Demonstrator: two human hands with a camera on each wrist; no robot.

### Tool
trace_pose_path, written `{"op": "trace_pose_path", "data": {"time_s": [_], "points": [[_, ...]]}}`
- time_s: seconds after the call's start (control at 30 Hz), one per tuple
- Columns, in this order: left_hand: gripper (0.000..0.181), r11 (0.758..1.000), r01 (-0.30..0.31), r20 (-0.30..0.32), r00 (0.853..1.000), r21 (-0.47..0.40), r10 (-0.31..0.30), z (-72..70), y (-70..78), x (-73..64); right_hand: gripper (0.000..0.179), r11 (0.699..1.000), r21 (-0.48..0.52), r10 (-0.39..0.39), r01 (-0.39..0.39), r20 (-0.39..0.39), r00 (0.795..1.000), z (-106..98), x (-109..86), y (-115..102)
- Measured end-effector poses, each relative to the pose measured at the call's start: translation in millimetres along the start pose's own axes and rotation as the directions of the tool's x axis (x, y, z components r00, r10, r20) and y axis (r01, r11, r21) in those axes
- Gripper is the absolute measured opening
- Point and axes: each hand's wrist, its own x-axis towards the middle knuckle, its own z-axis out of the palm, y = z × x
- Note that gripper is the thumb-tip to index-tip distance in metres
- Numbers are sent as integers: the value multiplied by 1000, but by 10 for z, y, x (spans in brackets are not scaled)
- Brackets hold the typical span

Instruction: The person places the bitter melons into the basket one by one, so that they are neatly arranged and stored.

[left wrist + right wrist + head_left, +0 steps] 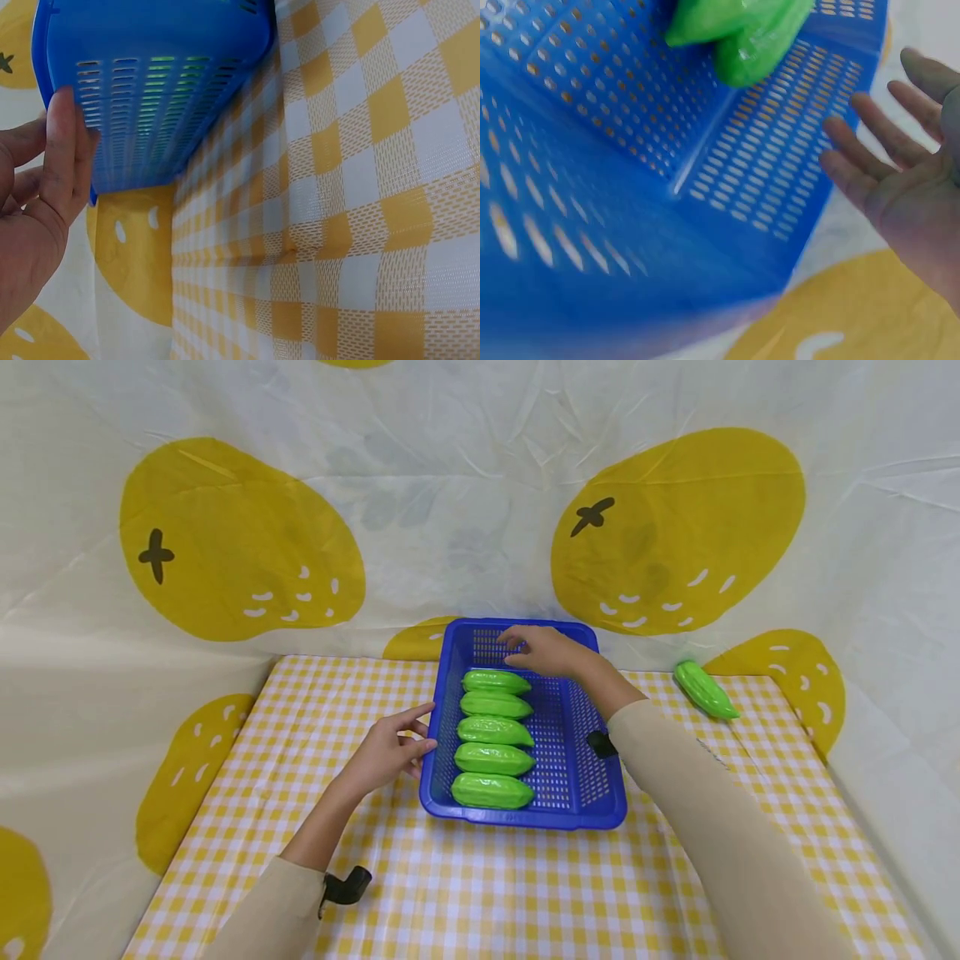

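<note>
A blue perforated plastic basket (555, 752) stands on the table, with a row of several glossy green ridged vegetables (493, 759) along its left side, pointed ends to the right. At the basket's left rim is my left hand (388, 750), its fingers fairly straight and touching the side; in the left wrist view the fingertips (63, 105) rest against the rim. Over the far end of the basket hovers my right hand (543, 650), holding nothing, its fingers loosely bent. The right wrist view shows that hand (907, 157) with spread fingers, apart from the vegetables.
Another green vegetable (705, 689) lies on the far right of the table. A yellow-and-white checked cloth (450, 893) covers the tabletop. Behind the basket rises a pale fabric backdrop (457, 485) with large yellow fruit prints.
</note>
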Motion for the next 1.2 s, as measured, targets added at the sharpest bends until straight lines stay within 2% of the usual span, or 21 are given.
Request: {"op": "trace_pose_path", "data": {"time_s": [0.2,0.43,0.53,0.67,0.83,1.0,1.2], "points": [[63,1000,-9,2,1000,10,9,-1,3,-12,48,996,72,-51,53,-28,998,-158,-177,8],[63,1000,-6,3,1000,7,6,21,-18,3,47,975,191,-94,110,-91,991,-258,-424,151],[64,1000,-3,2,1000,7,3,26,-24,2,49,971,208,-93,118,-128,987,-274,-552,261],[64,1000,6,-11,1000,3,-5,25,-30,-7,51,976,202,-43,83,-194,980,-283,-746,406],[63,1000,4,-17,1000,2,-4,9,-39,-9,46,975,217,25,39,-285,958,-245,-965,568],[63,1000,-7,-9,1000,3,7,6,-44,1,45,968,253,92,9,-383,919,-184,-1177,680],[63,1000,-1,-14,1000,3,1,8,-27,-16,50,965,262,146,-28,-446,883,-165,-1394,887]]}}
